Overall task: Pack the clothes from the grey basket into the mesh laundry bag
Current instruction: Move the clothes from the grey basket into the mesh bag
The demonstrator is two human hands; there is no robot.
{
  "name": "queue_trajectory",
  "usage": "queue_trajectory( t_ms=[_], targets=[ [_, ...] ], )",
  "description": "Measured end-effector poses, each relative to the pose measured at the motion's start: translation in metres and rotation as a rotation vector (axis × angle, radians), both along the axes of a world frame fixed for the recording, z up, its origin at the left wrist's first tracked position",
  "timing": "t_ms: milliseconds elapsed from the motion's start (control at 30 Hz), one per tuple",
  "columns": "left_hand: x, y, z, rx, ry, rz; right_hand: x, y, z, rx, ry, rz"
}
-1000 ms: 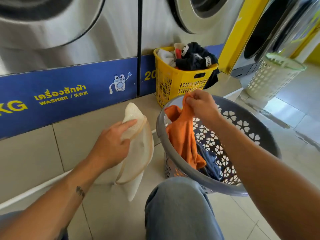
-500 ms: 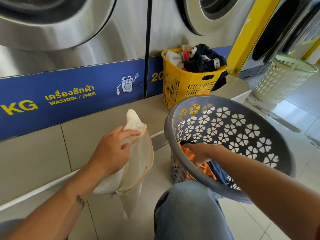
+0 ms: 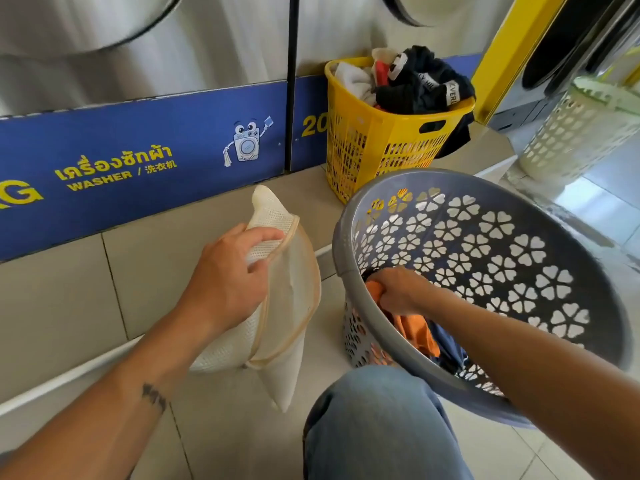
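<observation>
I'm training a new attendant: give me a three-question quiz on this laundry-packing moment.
1. True or false: the right hand is inside the grey basket, gripping an orange garment.
2. What does the left hand hold? A) yellow basket B) mesh laundry bag C) blue towel
3. Fill in: behind the grey basket stands a ____ basket piled with clothes.

Key: 1 true; 2 B, the mesh laundry bag; 3 yellow.

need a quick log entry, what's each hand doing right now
Left hand: closed on the rim of the mesh bag.
Right hand: closed on the orange cloth inside the grey basket.
</observation>
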State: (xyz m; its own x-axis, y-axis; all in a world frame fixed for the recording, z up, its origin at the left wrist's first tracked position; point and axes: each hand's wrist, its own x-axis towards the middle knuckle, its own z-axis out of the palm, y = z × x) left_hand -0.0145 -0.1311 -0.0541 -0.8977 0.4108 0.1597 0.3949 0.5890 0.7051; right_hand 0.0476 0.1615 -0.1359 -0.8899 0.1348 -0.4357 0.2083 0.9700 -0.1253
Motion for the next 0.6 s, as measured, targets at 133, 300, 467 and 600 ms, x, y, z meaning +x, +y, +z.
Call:
queue_trajectory(
  t_ms=[133, 300, 467, 600],
  targets=[
    [0.005, -0.005, 0.01, 0.008, 0.027, 0.006, 0.01, -0.002, 0.041, -0.131, 0.155, -0.205],
    [0.02, -0.014, 0.029, 0.053, 0.037, 0.02, 0.034, -0.02, 0.086, -0.304, 0.38, -0.314],
    [0.028, -0.024, 0.046, 0.123, 0.029, 0.043, 0.043, -0.043, 0.142, -0.44, 0.724, -0.371],
    [0.033, -0.026, 0.066, 0.15, 0.035, 0.07, 0.043, -0.082, 0.174, -0.775, 0.953, -0.384]
  ],
)
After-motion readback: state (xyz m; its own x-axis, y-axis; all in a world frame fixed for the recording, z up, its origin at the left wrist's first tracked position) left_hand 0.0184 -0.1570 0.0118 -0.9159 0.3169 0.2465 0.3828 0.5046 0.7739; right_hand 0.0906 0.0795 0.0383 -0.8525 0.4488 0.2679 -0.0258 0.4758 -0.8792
